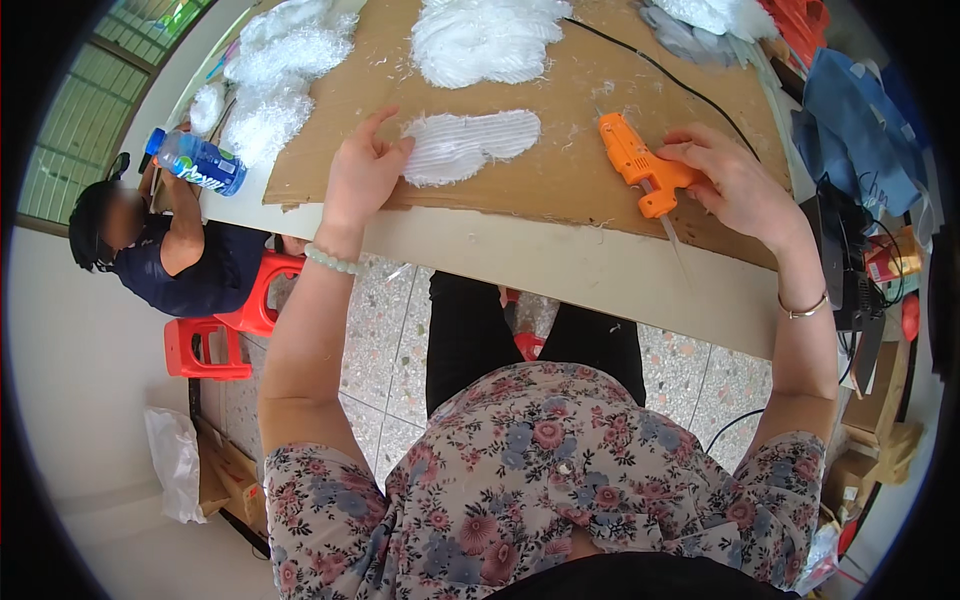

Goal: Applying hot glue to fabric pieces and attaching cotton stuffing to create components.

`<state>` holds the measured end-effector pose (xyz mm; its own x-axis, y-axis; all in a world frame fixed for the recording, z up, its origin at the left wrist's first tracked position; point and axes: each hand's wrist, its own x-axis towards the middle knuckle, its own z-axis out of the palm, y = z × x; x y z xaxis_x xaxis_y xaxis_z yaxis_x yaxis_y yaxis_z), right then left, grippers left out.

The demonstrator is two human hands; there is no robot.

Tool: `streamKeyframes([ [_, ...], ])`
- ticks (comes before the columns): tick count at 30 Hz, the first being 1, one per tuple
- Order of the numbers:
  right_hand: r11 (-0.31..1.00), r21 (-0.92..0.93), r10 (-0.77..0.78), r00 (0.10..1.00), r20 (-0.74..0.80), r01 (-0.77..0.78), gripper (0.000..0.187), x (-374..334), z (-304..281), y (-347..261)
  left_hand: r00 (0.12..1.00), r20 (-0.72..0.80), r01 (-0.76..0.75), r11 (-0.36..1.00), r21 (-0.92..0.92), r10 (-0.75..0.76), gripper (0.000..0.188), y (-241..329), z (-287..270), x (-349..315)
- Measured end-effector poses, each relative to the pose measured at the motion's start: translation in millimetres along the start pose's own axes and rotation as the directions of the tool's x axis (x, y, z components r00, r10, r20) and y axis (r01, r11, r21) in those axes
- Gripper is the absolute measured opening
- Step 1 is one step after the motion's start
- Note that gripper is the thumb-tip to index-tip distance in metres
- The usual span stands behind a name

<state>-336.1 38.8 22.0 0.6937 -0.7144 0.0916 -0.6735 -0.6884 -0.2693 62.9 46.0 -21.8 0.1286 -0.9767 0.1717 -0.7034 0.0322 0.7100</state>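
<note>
Orange glue gun (640,165) in right hand's (738,185) clenched fingers; left hand (360,175) flat, fingers released, on white ribbed piece (470,145).

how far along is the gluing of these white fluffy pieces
Looks done: nothing can be told for certain; white fluffy pieces lie piled at the far side of the brown cardboard sheet. In hand: the left hand touches one white ribbed sole-shaped piece, and the right hand grips the orange glue gun lying on the cardboard. Left: no glue shows on that piece.
</note>
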Motion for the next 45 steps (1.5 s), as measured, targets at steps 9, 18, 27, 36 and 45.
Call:
streamKeyframes([
  [9,0.992,-0.110,-0.081,0.990,-0.116,0.068,0.040,9.2,-16.3,-27.9,0.774,-0.420,-0.396,0.880,0.263,0.474,0.018,-1.8,-1.7,-17.2],
  [18,0.866,-0.327,-0.453,0.870,-0.193,0.379,0.008,112.9,55.0,-65.1,0.796,0.018,-0.591,0.771,0.239,0.605,0.013,27.6,15.0,-35.4],
  [27,0.816,-0.459,-0.435,0.896,-0.087,0.351,0.009,122.0,43.8,-73.7,0.795,0.040,-0.606,0.788,0.110,0.606,0.015,25.2,12.8,-39.5],
  [36,0.913,-0.298,-0.334,0.930,-0.154,0.279,0.004,85.5,3.2,-65.4,0.930,0.070,-0.323,0.893,-0.313,0.360,0.034,21.5,0.7,-41.1],
  [45,0.936,0.084,-0.288,0.883,-0.371,0.341,0.020,82.7,5.3,-96.7,0.985,-0.172,-0.173,0.266,-0.948,0.024,0.024,57.7,23.2,-58.2],
])
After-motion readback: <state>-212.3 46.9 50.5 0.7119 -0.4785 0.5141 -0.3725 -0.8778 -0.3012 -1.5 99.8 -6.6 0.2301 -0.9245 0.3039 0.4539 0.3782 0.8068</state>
